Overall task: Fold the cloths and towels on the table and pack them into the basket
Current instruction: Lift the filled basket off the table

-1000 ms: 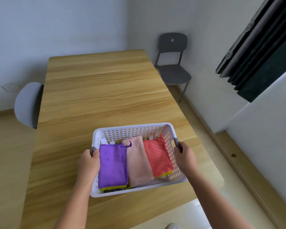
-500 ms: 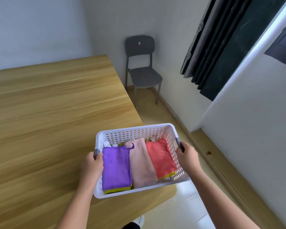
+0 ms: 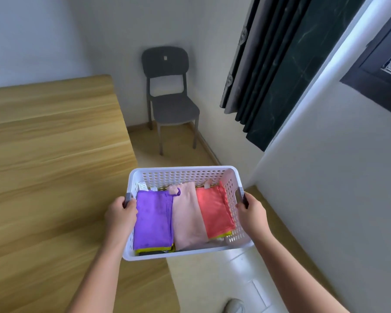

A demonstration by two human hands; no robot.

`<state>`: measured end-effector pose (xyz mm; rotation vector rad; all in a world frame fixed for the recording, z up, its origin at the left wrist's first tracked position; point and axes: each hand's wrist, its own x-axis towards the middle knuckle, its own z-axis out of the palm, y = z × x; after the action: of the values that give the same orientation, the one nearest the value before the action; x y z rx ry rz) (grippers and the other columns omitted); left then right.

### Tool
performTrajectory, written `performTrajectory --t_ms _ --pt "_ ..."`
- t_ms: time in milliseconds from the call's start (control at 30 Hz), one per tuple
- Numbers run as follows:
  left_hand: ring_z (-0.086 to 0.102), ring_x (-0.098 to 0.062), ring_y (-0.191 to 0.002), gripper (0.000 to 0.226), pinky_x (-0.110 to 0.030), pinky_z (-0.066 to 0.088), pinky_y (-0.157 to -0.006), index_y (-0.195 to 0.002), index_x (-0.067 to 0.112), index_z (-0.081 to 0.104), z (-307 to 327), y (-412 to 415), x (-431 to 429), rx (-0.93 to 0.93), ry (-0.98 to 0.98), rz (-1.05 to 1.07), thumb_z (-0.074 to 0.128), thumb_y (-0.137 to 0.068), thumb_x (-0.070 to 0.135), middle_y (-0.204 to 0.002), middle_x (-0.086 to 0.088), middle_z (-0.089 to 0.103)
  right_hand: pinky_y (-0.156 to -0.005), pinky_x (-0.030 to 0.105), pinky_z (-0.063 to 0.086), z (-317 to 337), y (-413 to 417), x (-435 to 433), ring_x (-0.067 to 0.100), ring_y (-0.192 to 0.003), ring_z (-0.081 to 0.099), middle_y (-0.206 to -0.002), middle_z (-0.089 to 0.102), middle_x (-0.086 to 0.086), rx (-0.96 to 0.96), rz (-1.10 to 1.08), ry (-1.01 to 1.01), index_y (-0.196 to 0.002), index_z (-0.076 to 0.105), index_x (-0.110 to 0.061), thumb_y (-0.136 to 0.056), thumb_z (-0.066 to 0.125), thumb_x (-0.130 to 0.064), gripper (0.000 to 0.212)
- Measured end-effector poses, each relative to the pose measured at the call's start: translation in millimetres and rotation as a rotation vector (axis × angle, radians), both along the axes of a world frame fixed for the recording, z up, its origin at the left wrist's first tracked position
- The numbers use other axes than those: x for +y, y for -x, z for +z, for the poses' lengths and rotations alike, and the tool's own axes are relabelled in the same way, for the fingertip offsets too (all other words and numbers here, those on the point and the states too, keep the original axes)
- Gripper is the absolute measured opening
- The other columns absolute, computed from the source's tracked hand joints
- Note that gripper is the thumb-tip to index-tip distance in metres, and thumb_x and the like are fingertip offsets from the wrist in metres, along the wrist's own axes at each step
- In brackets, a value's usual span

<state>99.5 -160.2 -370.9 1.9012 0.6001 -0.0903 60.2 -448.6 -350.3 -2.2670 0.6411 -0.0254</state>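
basket: the white plastic basket point(image 3: 183, 169) is held up between both hands. It hangs across the right edge of the table point(image 3: 54, 166), and as far as we can tell most of it is over the floor.

contents: purple cloth point(image 3: 152, 220), pink cloth point(image 3: 187, 218) and coral cloth point(image 3: 213, 213) lie folded side by side. A yellow-green cloth point(image 3: 154, 249) peeks out underneath.

handling: we'd guess it's light, a stiff perforated shell with a soft load and nothing breakable. The stacks could slide if we tip it, so we'd keep it level.

where to hold: the grey handles point(image 3: 241, 193) on the short sides, one hand each.

left hand: our left hand point(image 3: 120, 214) has its fingers wrapped round the left handle, back of the hand facing up.

right hand: our right hand point(image 3: 252, 214) grips the right handle the same way.

arms: both forearms reach forward, roughly mirrored.

progress: packing looks done to us.
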Motion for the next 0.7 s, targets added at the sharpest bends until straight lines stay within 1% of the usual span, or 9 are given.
performTrajectory --t_ms 67,133,233,333,467,567,633,667,700 --pt "0.037 -0.021 -0.05 0.031 -0.029 0.032 -0.053 -0.063 0.01 0.039 -1.6 -1.6 -40.4 -0.028 0.057 0.065 0.048 -0.092 0.011 -0.056 -0.005 0.044 -0.05 0.027 0.027 -0.3 -11.1 -38.4 0.017 -0.054 0.034 -0.059 0.044 0.001 0.009 0.039 -0.001 -0.068 0.04 -0.009 -0.089 0.043 -0.005 0.021" --pt "0.034 -0.019 -0.048 0.033 -0.027 0.028 -0.05 -0.063 0.01 0.037 1.6 -0.2 -70.8 -0.031 0.092 0.089 0.047 -0.094 0.008 -0.055 -0.005 0.041 -0.05 0.026 0.028 3.3 -21.3 -66.5 0.016 -0.054 0.036 -0.058 0.046 -0.001 -0.001 0.049 -0.006 -0.066 0.039 -0.012 -0.091 0.042 -0.008 0.026" --pt "0.034 -0.019 -0.047 0.032 -0.027 0.028 -0.051 -0.063 0.01 0.04 1.5 -2.2 -118.0 -0.04 0.11 0.136 0.045 -0.094 0.012 -0.055 -0.004 0.043 -0.047 0.027 0.026 12.0 -46.3 -111.4 0.014 -0.051 0.035 -0.056 0.043 -0.002 0.008 0.107 -0.002 -0.062 0.035 -0.016 -0.091 0.038 -0.005 0.03" --pt "0.036 -0.021 -0.049 0.031 -0.029 0.028 -0.053 -0.063 0.01 0.042 -2.7 -15.2 -135.8 -0.015 0.087 0.187 0.045 -0.094 0.013 -0.055 -0.004 0.044 -0.047 0.028 0.024 14.0 -70.9 -130.0 0.013 -0.052 0.035 -0.056 0.042 -0.003 0.037 0.144 0.0 -0.062 0.034 -0.018 -0.09 0.037 -0.003 0.032" --pt "0.038 -0.024 -0.052 0.031 -0.029 0.031 -0.055 -0.064 0.009 0.045 -5.9 -60.5 -152.7 -0.015 0.062 0.251 0.045 -0.094 0.016 -0.057 -0.005 0.046 -0.046 0.025 0.024 11.9 -124.7 -145.1 0.013 -0.052 0.037 -0.058 0.043 -0.005 0.052 0.194 -0.043 -0.064 0.037 -0.019 -0.091 0.036 -0.002 0.032" --pt "0.042 -0.025 -0.054 0.032 -0.03 0.033 -0.056 -0.065 0.008 0.047 -10.6 -97.5 -153.0 0.023 0.017 0.27 0.045 -0.094 0.02 -0.059 -0.006 0.05 -0.047 0.024 0.024 6.7 -165.5 -146.0 0.016 -0.054 0.039 -0.059 0.045 -0.004 0.063 0.224 -0.061 -0.065 0.039 -0.018 -0.091 0.036 -0.002 0.031" --pt "0.043 -0.025 -0.057 0.034 -0.033 0.034 -0.059 -0.065 0.008 0.048 -21.2 -145.8 -150.7 0.032 0.04 0.307 0.046 -0.094 0.025 -0.059 -0.006 0.05 -0.048 0.024 0.024 -1.3 -216.0 -145.4 0.016 -0.055 0.038 -0.059 0.045 -0.003 0.06 0.237 -0.051 -0.066 0.039 -0.016 -0.092 0.036 -0.004 0.029" --pt "0.044 -0.026 -0.058 0.033 -0.033 0.035 -0.059 -0.066 0.008 0.049 -19.6 -157.0 -152.2 0.043 0.047 0.304 0.045 -0.094 0.025 -0.059 -0.006 0.051 -0.048 0.025 0.025 2.2 -227.2 -145.4 0.015 -0.055 0.038 -0.06 0.045 -0.002 0.067 0.233 -0.042 -0.066 0.039 -0.016 -0.093 0.036 -0.007 0.029" --pt "0.045 -0.026 -0.059 0.033 -0.032 0.035 -0.059 -0.067 0.008 0.05 -24.2 -188.8 -148.9 0.067 0.05 0.3 0.045 -0.095 0.026 -0.06 -0.005 0.052 -0.049 0.025 0.025 -3.1 -259.2 -143.3 0.014 -0.055 0.038 -0.06 0.045 -0.002 0.07 0.229 -0.048 -0.066 0.039 -0.015 -0.094 0.036 -0.009 0.029"
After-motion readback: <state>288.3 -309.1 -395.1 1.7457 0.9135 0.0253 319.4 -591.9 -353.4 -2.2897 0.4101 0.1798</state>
